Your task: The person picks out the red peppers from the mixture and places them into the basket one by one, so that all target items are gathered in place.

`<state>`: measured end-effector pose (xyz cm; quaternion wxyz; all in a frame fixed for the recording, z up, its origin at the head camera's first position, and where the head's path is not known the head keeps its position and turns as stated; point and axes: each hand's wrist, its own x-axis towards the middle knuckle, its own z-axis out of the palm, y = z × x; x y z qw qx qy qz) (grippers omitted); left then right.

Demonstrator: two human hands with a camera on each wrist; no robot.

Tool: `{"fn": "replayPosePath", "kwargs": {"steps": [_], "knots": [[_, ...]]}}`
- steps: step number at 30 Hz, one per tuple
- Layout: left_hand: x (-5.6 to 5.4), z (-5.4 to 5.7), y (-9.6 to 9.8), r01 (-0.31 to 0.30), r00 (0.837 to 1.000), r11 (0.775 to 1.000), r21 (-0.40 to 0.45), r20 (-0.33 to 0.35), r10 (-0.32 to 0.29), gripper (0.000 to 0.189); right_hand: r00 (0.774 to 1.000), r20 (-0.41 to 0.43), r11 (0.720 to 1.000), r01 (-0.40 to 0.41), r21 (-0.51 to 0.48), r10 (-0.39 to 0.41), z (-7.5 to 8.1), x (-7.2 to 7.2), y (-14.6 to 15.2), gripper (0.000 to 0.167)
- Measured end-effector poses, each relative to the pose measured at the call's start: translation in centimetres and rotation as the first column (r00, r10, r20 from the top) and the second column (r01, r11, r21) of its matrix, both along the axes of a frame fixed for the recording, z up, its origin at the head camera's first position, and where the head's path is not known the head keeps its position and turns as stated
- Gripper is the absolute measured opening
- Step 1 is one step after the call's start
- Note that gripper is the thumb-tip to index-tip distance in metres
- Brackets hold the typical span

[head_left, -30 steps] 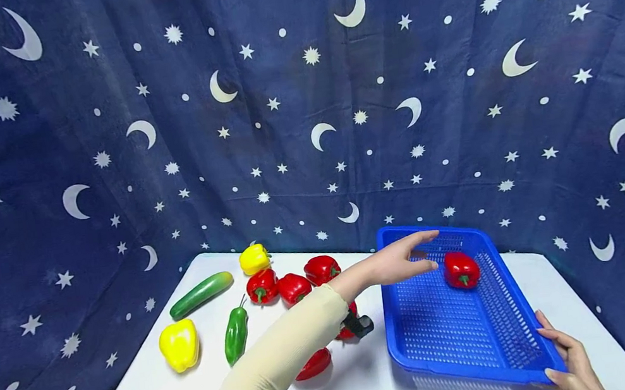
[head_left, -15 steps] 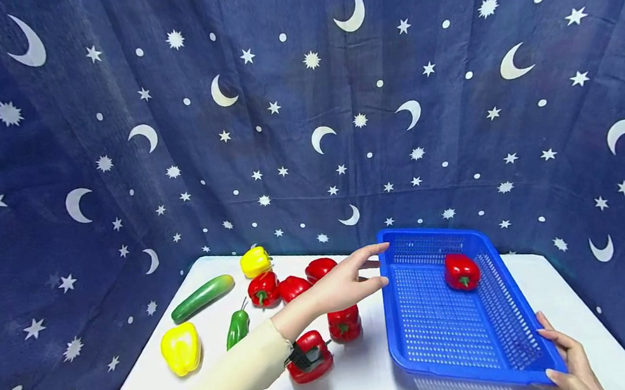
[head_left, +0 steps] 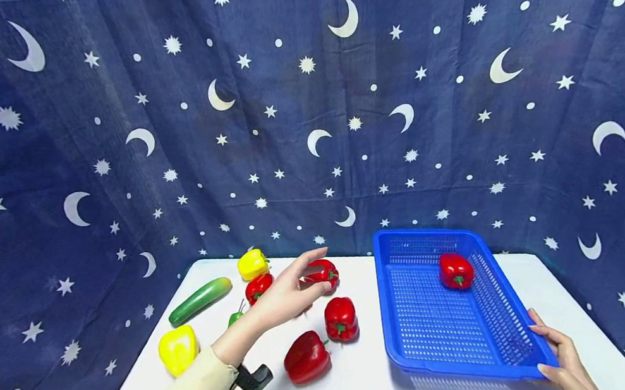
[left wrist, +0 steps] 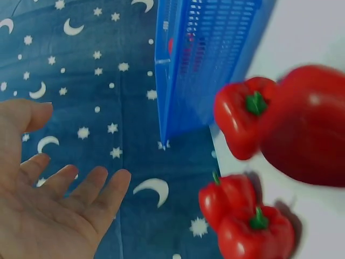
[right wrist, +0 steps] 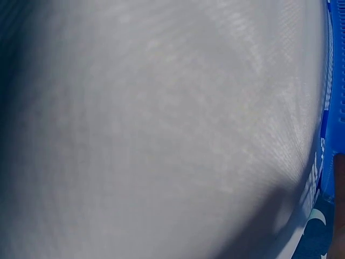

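Note:
My left hand (head_left: 285, 293) hovers above the table with fingers spread and nothing in its grasp. In the left wrist view this hand (left wrist: 59, 199) also appears without anything in it. Just past its fingertips in the head view sits a red bell pepper (head_left: 326, 272), partly hidden behind the fingers. Two more red bell peppers, one by the basket side (head_left: 341, 319) and one nearer me (head_left: 307, 357), lie to the right of the wrist. My right hand (head_left: 563, 353) grips the near right corner of the blue plastic basket (head_left: 451, 368), which holds one red bell pepper (head_left: 456, 271).
On the left of the white table (head_left: 368, 376) lie a green cucumber (head_left: 200, 301), a yellow bell pepper (head_left: 178, 350) and a partly hidden green chili pepper (head_left: 235, 318). Another yellow bell pepper (head_left: 253, 265) and a red one (head_left: 258, 286) sit farther back. A blue starry curtain (head_left: 282, 128) hangs behind.
My left hand has moved left, from over the basket to above the loose peppers, staying unfilled throughout. My right hand keeps its hold on the basket corner.

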<state>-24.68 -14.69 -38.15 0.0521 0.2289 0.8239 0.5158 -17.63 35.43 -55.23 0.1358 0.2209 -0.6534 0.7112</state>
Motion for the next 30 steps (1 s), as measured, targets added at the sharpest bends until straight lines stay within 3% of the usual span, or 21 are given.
{"fn": "replayPosePath", "kwargs": {"steps": [7,10,17,24,30], "knots": [[1.2,-0.5,-3.3,-0.065,0.998,0.998,0.007,0.021,0.065,0.063,1.0,0.03,1.0,0.0,-0.03,0.001,-0.2,-0.1,0.3,0.065],[1.9,-1.1,-4.6,-0.102,0.995,0.995,-0.021,-0.005,0.102,0.064,1.0,0.019,0.999,-0.015,-0.041,0.016,-0.1,-0.2,0.2,0.069],[3.2,-2.7,-6.8,-0.144,0.989,0.989,-0.039,0.017,0.145,0.063,1.0,-0.005,0.999,-0.031,-0.034,0.031,-0.1,-0.2,0.2,0.076],[4.1,-5.2,-7.3,-0.115,0.991,0.993,-0.028,0.064,0.117,0.062,0.995,-0.067,0.997,-0.077,-0.009,0.077,0.0,0.4,0.2,0.073],[5.0,-6.4,-6.8,-0.068,0.989,0.998,-0.009,0.13,0.068,0.06,0.983,-0.114,0.99,-0.143,-0.013,0.141,0.0,1.0,0.1,0.062]]}}
